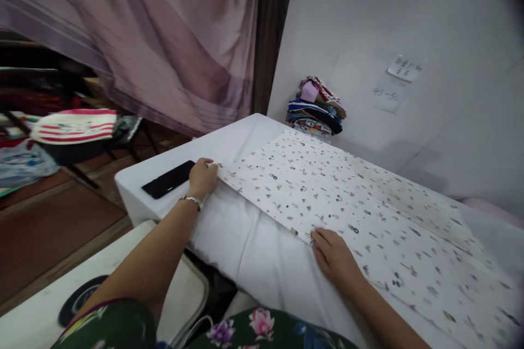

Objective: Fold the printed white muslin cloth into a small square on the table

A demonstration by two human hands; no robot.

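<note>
A long white fabric piece (327, 191) with small printed motifs lies spread over the white-covered table (241, 223). My left hand (203, 177), with a bracelet at the wrist, is closed on the fabric's near left corner. Further right along the same near edge, my right hand (333, 253) pinches the fabric between thumb and fingers. The edge runs fairly straight between both hands. A black smartphone (168, 179) lies on the table just left of my left hand.
Folded clothes (315, 106) are stacked at the table's far side by the wall. A pinkish curtain (176, 38) hangs behind. At lower left stands a white surface (36, 305) with a black round object (76, 300); a chair (73, 128) holds cloth beyond.
</note>
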